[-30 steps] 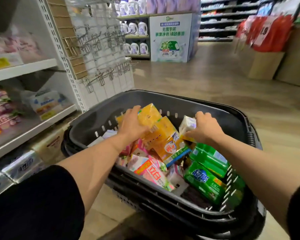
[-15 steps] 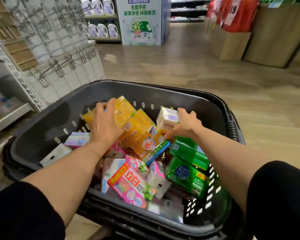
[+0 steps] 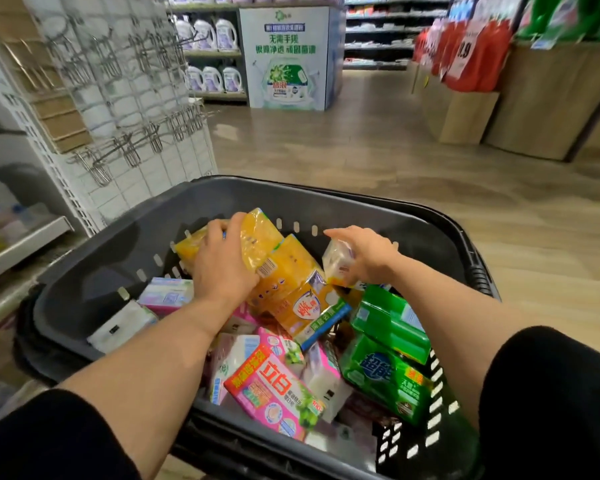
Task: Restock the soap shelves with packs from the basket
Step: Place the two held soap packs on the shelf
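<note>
Both hands were down in the dark basket [image 3: 94,261]. The left hand [image 3: 222,268] gripped a yellow soap pack [image 3: 257,237] at the far left of the pile, fingers curled over it. The right hand [image 3: 368,258] pinched a small white pack [image 3: 336,261] just right of it, above the green packs [image 3: 388,323].

Matt plastic basket [image 3: 84,271], glossy film-wrapped yellow pack [image 3: 260,237], wood-look floor [image 3: 361,150].

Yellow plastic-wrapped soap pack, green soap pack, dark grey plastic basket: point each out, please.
Yellow plastic-wrapped soap pack [image 3: 260,242]: head view, crinkled wrap.
Green soap pack [image 3: 381,372]: head view, printed top face.
Dark grey plastic basket [image 3: 118,247]: head view, bare inner left wall.
</note>
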